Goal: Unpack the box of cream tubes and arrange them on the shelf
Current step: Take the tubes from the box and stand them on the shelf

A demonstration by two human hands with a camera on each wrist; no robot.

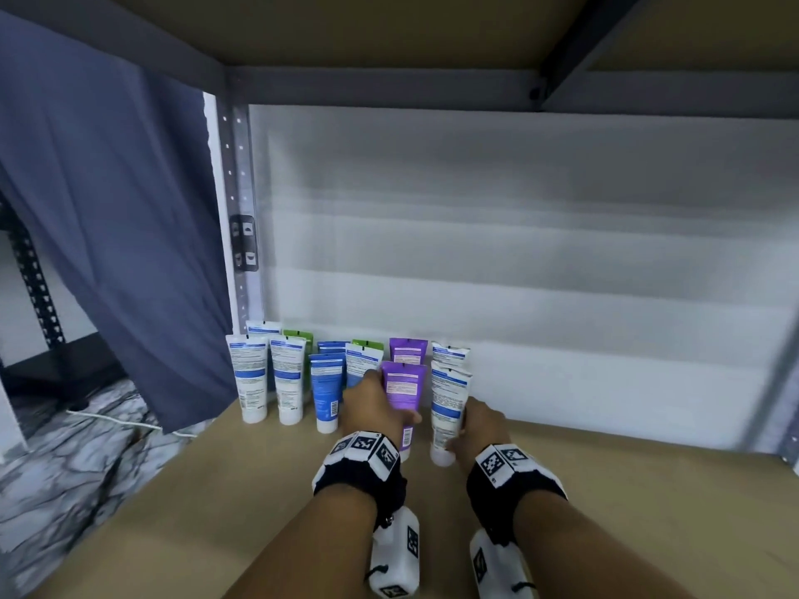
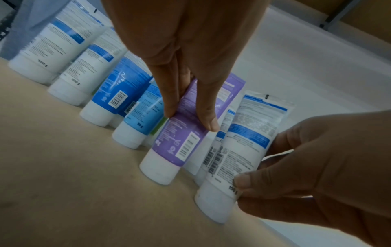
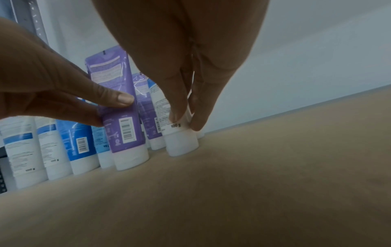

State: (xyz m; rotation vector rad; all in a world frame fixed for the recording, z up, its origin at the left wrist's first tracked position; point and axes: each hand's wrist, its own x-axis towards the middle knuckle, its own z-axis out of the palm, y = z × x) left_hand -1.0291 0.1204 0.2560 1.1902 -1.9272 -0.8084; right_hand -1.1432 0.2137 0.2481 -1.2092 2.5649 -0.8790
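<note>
Several cream tubes stand cap-down in two rows at the back left of the shelf board [image 1: 605,490]. My left hand [image 1: 380,404] pinches a purple tube [image 1: 404,393] [image 2: 180,142] [image 3: 118,107] between thumb and fingers; its white cap rests on the board. My right hand [image 1: 475,430] pinches a white tube with blue bands [image 1: 447,404] [image 2: 239,158] low on its body, just above the cap [image 3: 182,143], which also rests on the board. To the left stand a blue tube [image 1: 325,391] and two white tubes [image 1: 250,378]. The box is not in view.
A white foam sheet [image 1: 540,252] lines the back of the shelf. A grey metal upright [image 1: 240,188] and a hanging blue cloth [image 1: 108,209] bound the left side. An upper shelf [image 1: 389,28] is overhead. Bare board stretches to the right.
</note>
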